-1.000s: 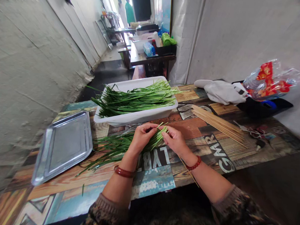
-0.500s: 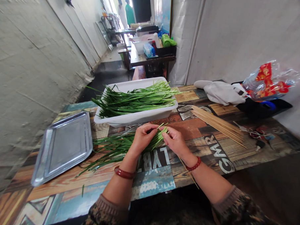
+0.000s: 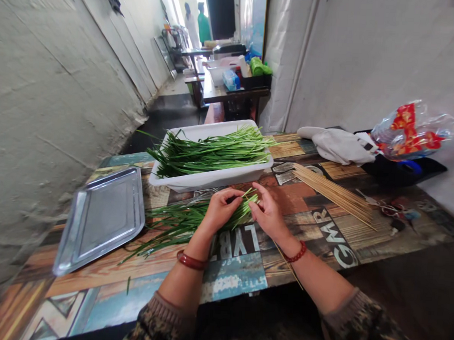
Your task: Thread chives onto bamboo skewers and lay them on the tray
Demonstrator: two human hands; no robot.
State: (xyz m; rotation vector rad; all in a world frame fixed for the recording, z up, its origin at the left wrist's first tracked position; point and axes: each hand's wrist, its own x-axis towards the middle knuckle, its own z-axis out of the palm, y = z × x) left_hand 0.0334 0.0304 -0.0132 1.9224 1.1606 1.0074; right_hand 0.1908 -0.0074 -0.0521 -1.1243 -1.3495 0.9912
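A loose bunch of garlic chives [image 3: 179, 222] lies on the table, its pale cut ends toward the right. My left hand [image 3: 221, 210] pinches a stalk at those ends, thumb against forefinger. Close by on the right, my right hand [image 3: 268, 214] has its thumb and raised forefinger apart, beside the pale ends. A thin bamboo skewer [image 3: 293, 275] sticks out from under my right wrist toward the near edge; whether the hidden fingers touch it I cannot tell. Behind my hands, a white plastic tub [image 3: 211, 181] is heaped with more chives [image 3: 216, 152].
A metal tray [image 3: 102, 219] rests at the left. To the right lie a bundle of bamboo skewers [image 3: 334, 197], keys with a cord [image 3: 396, 212], a pale cap [image 3: 337, 144] and a red-printed plastic bag [image 3: 413, 130]. Two people [image 3: 197, 26] stand far back.
My right forefinger has lifted off the pale ends and the fingers have spread. My left hand keeps its pinch. The whole view has shifted slightly.
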